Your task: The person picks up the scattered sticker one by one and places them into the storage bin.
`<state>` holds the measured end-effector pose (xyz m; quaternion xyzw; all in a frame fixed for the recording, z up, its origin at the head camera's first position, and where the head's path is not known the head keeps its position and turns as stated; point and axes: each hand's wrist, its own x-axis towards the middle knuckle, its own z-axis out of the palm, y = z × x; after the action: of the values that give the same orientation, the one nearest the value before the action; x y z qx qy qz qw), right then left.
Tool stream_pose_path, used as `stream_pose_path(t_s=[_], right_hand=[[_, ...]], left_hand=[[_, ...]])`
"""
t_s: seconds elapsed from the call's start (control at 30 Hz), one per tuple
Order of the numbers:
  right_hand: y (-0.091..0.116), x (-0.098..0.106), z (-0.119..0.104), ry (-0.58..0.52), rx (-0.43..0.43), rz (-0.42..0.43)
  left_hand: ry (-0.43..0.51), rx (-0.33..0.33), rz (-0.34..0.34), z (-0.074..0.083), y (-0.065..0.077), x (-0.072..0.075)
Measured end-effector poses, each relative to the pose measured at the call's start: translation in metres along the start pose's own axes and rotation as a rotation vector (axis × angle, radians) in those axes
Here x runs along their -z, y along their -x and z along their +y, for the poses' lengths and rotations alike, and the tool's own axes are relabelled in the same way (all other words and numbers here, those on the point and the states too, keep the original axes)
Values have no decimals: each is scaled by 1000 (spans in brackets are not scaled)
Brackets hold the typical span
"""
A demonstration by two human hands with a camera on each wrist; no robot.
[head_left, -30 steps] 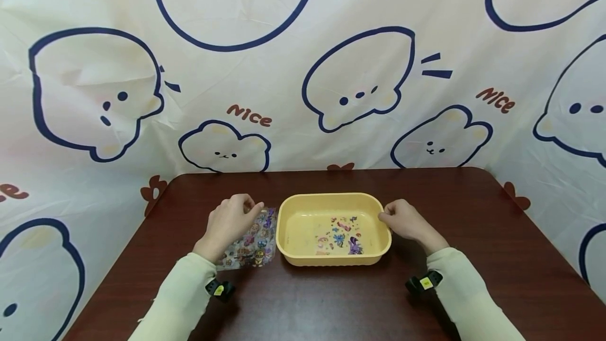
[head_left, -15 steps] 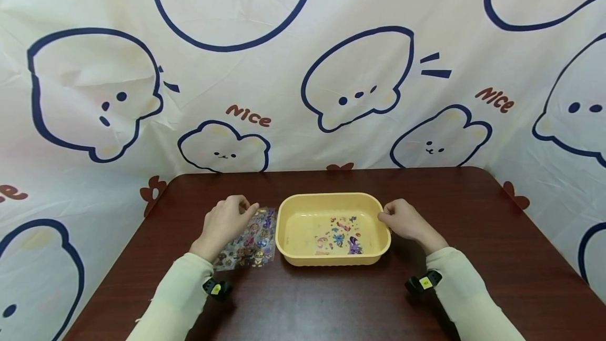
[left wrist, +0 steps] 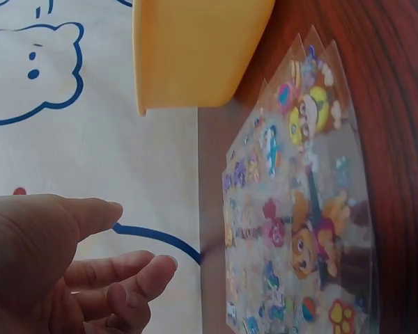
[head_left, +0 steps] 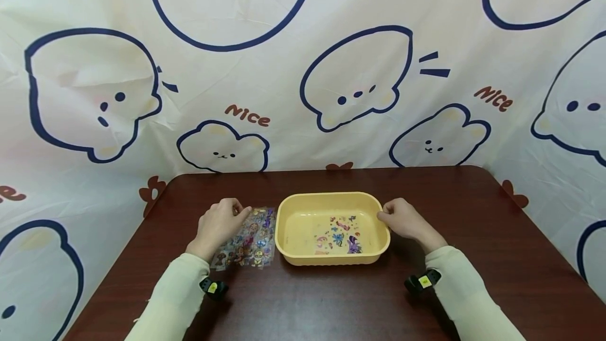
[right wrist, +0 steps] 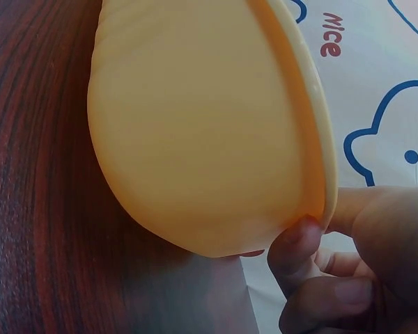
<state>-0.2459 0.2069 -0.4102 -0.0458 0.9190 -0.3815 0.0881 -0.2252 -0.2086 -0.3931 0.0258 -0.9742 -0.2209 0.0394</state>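
Note:
A yellow plastic basin [head_left: 331, 260] stands on the table, with colourful cartoon stickers [head_left: 339, 237] on its floor. My right hand [head_left: 406, 219] pinches the basin's right rim; in the right wrist view the thumb and fingers [right wrist: 299, 240] clasp that rim from both sides. Left of the basin lies a small stack of clear sticker sheets [head_left: 258, 241] printed with cartoon figures. My left hand [head_left: 219, 226] hovers over the left part of these sheets and hides some of them. Between its thumb and loosely bent fingers [left wrist: 153, 275] there is a gap holding nothing.
The dark brown wooden table [head_left: 303, 304] reaches back to a cream cloth backdrop [head_left: 284, 78] with blue cartoon outlines. Each wrist wears a black strap device, such as the left wrist device [head_left: 214, 287].
My left hand has drifted left and slightly toward me, away from the basin, uncovering more of the sticker sheets. The right hand keeps its grip on the rim.

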Motion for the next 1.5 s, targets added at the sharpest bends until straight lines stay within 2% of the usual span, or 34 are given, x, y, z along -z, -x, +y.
stream_pose_path(t_s=[0.53, 0.9, 1.2, 1.5], right_hand=[[2, 1, -1, 6, 14, 13], [1, -1, -1, 4, 1, 7], [1, 0, 0, 9, 21, 5], [0, 1, -2, 3, 1, -5]], left_hand=[[-18, -2, -10, -18, -1, -3], [-86, -21, 35, -29, 4, -6], [-119, 18, -3, -34, 5, -9], [-234, 67, -49, -37, 6, -12]])
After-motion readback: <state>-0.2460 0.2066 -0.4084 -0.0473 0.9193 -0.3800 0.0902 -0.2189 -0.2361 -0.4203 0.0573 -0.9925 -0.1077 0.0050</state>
